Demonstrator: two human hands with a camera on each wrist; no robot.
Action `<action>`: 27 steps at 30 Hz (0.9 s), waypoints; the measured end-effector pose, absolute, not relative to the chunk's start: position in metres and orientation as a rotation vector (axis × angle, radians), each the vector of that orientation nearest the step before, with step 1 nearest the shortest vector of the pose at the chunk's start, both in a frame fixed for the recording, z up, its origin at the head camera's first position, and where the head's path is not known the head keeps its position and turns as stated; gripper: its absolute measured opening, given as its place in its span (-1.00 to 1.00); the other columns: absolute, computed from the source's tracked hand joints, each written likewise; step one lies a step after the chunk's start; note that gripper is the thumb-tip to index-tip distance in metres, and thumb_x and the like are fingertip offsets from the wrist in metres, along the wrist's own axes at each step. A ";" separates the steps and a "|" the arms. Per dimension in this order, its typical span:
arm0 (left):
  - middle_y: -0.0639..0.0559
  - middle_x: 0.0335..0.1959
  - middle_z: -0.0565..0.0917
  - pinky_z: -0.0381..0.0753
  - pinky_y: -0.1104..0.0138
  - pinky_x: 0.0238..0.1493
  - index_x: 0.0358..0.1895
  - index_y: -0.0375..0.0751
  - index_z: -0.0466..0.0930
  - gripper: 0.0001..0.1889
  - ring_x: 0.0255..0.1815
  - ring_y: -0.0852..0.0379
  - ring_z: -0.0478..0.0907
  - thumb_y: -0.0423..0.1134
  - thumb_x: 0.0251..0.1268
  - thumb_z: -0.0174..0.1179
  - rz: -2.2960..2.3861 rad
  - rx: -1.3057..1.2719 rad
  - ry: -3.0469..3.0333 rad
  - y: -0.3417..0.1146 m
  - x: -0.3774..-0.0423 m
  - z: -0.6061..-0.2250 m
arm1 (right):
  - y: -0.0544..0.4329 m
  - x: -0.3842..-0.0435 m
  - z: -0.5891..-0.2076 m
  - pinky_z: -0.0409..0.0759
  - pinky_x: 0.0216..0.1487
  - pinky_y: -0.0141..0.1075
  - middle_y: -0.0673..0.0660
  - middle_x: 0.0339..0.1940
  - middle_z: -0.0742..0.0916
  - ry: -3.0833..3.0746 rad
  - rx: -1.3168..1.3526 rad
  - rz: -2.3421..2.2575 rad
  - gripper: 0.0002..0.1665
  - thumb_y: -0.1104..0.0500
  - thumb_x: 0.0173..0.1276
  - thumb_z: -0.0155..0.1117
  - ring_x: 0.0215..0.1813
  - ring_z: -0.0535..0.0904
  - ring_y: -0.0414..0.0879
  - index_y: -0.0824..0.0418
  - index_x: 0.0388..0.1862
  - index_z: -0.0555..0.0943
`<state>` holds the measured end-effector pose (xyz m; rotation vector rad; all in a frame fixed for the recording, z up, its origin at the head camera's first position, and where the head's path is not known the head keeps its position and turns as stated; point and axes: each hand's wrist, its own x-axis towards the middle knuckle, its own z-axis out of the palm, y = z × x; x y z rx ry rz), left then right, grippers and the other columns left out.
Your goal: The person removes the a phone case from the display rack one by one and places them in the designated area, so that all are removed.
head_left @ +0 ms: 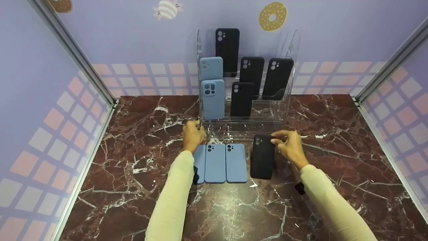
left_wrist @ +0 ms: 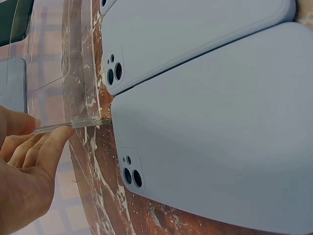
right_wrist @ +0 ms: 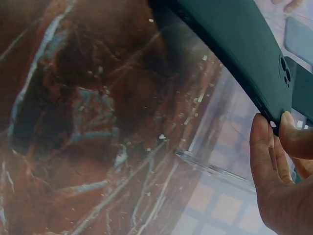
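Note:
My left hand holds the lower left side of a clear display stand, thumb on one face of the panel and fingers on the other. With my right hand I pinch the upper right corner of a black phone case between thumb and fingers. That case is tilted, its camera cutouts toward the stand, as the right wrist view also shows. Three blue phone cases lie side by side in front of the stand: a left one partly hidden by my left arm, a middle one and a right one.
On the stand's tiers are two light blue cases, an upper and a lower one. Several black cases stand there too, one at the top and one low in front. Patterned walls enclose the marbled table.

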<state>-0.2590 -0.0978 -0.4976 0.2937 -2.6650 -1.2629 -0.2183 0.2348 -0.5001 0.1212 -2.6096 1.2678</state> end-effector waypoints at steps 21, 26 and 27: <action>-0.03 -0.28 0.79 0.53 -0.02 0.04 0.07 -0.10 0.77 -0.71 -0.11 -0.10 0.67 -0.35 0.34 0.22 -1.246 0.309 -2.700 -0.098 -0.261 -0.498 | 0.222 -0.222 -0.519 0.57 -0.18 -0.12 0.24 -0.28 0.82 -2.756 0.006 1.146 -0.79 0.38 0.15 0.45 -0.29 0.71 0.06 0.33 -0.19 0.79; -0.04 -0.22 0.80 0.53 -0.03 0.07 0.09 -0.12 0.76 -0.69 -0.06 -0.11 0.68 -0.35 0.33 0.22 -1.254 0.310 -2.694 -0.098 -0.260 -0.498 | 0.218 -0.224 -0.522 0.58 -0.15 -0.02 0.22 -0.30 0.82 -2.773 -0.007 1.115 -0.78 0.37 0.15 0.44 -0.30 0.72 0.07 0.31 -0.19 0.79; -0.05 -0.20 0.80 0.53 -0.03 0.07 0.10 -0.13 0.75 -0.69 -0.06 -0.11 0.68 -0.35 0.33 0.22 -1.255 0.308 -2.695 -0.098 -0.260 -0.499 | 0.217 -0.224 -0.523 0.58 -0.14 0.00 0.22 -0.31 0.82 -2.778 -0.012 1.108 -0.78 0.37 0.14 0.44 -0.30 0.72 0.07 0.31 -0.19 0.80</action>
